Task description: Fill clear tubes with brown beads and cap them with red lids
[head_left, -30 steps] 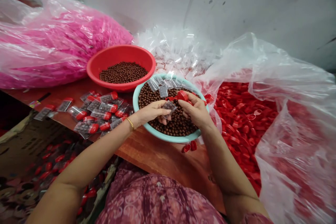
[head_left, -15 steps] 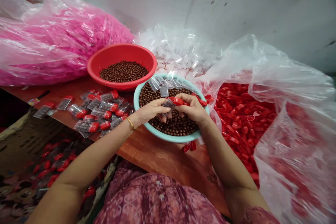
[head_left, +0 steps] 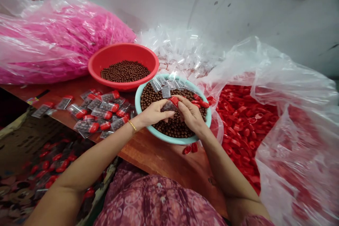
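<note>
Over a pale blue basin (head_left: 137, 104) of brown beads (head_left: 180, 130), my left hand (head_left: 156, 113) grips a small clear container (head_left: 167, 106) with dark beads inside. My right hand (head_left: 190, 113) has its fingers closed on a red cap (head_left: 174, 101) at the container's upper end. Clear containers without caps (head_left: 166, 91) rest on the beads at the basin's far side. Several loose red caps (head_left: 200, 103) lie just beyond my right hand, near the rim. The fingertips of both hands partly hide the held pieces.
A red basin (head_left: 123, 50) of beads stands behind left. Capped containers (head_left: 102, 113) are piled left; more fill a box (head_left: 18, 137) below. A pink-filled bag (head_left: 60, 39), clear containers (head_left: 182, 49) and a bag of red caps (head_left: 243, 123) surround the basins.
My right hand has moved slightly left and now closes over the red cap at the container's end. The loose caps beside it are more exposed.
</note>
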{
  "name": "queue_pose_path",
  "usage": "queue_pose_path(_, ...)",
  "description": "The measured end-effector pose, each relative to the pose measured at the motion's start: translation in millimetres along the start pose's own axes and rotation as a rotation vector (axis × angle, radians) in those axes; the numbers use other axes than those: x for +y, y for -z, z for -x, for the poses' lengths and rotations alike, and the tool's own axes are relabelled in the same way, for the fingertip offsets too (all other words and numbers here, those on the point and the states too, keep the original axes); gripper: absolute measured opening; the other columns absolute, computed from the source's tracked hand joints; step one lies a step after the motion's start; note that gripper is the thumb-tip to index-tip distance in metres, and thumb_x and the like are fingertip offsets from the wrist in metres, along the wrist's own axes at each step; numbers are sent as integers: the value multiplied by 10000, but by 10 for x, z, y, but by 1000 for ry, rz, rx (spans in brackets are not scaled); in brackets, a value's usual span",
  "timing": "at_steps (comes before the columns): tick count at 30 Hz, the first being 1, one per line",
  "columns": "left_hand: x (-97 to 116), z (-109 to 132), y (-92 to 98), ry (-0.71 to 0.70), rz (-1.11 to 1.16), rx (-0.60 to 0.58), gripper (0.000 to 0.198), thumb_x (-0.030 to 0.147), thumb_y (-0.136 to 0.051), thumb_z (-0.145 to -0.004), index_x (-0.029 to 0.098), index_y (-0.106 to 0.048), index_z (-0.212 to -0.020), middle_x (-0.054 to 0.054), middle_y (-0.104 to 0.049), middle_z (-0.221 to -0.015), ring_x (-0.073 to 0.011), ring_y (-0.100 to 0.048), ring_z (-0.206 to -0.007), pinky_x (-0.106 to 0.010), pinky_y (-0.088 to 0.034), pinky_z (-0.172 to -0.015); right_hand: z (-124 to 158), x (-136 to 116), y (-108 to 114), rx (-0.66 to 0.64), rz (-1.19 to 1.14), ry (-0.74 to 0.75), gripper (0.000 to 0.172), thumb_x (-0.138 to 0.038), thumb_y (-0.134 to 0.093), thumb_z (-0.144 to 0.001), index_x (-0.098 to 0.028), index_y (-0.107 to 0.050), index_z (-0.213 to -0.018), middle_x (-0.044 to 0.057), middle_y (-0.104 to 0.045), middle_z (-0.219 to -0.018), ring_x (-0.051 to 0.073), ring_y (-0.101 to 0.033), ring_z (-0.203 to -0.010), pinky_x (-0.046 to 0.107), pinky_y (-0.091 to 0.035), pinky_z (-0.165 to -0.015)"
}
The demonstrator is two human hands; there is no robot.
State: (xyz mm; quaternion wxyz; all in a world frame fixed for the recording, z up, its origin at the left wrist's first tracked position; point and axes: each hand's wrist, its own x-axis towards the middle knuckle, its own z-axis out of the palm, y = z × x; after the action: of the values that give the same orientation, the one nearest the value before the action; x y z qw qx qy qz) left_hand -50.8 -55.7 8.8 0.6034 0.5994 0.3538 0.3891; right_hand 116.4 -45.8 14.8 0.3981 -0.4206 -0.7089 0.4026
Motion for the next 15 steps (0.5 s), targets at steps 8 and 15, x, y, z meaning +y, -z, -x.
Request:
queue_pose_path(8, -43, 50, 7, -106, -271, 87, 199, 319, -579, -751, 131, -532, -794, 31, -495, -693, -86, -432, -635, -214, -367, -592, 108, 33, 29, -30, 465, 344, 403, -311, -387, -931, -176, -551, -1273, 91, -679, -1116, 192, -637, -1035, 337, -500, -917)
queue_pose_path(15, -34, 54, 14, -105, -392, 76, 252, 386, -563, -766, 134, -547, -761, 20, -533, -697, -109, -455, -658, -224, -370, -609, 108, -68, 95, -99, 614, 463, 421, -336, -350, -938, -136, -609, -1204, 99, -724, -870, 177, -677, -732, 283, -524, -656)
